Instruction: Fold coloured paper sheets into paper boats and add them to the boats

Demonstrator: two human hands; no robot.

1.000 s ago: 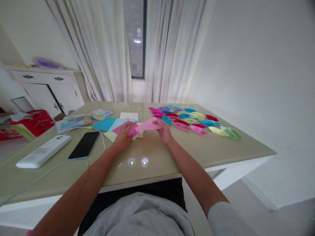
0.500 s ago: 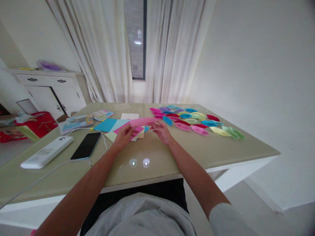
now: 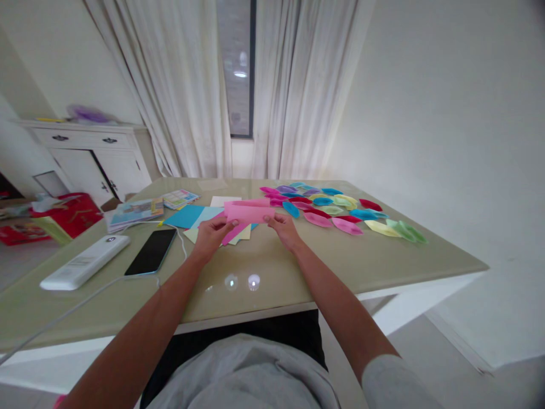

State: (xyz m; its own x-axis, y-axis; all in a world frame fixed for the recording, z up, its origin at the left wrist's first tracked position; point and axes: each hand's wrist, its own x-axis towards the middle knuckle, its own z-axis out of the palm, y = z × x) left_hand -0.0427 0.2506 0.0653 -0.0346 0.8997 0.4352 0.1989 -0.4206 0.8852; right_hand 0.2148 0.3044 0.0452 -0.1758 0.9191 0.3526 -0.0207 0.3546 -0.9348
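Note:
A pink sheet of paper (image 3: 249, 214) is held up over the table between both hands. My left hand (image 3: 213, 236) pinches its left end, and my right hand (image 3: 281, 228) pinches its right end. A fold or second pink layer shows behind its top edge. Beneath and to the left lie loose paper sheets in blue (image 3: 184, 217), pale green, cream and magenta. Several folded paper pieces, shaped like leaves or boats, spread over the table's right side, among them a pink one (image 3: 347, 226) and a green one (image 3: 409, 232).
On the left of the table (image 3: 264, 289) are a black phone (image 3: 151, 253), a white power bank (image 3: 85, 263), a white cable and some booklets (image 3: 136, 211). A white cabinet (image 3: 85, 153) and red bags (image 3: 72, 215) stand beyond the left edge. Curtains hang behind.
The pink paper has tilted so that its broad face shows, with a pink layer behind it. Both hands now pinch its ends with the thumbs in front.

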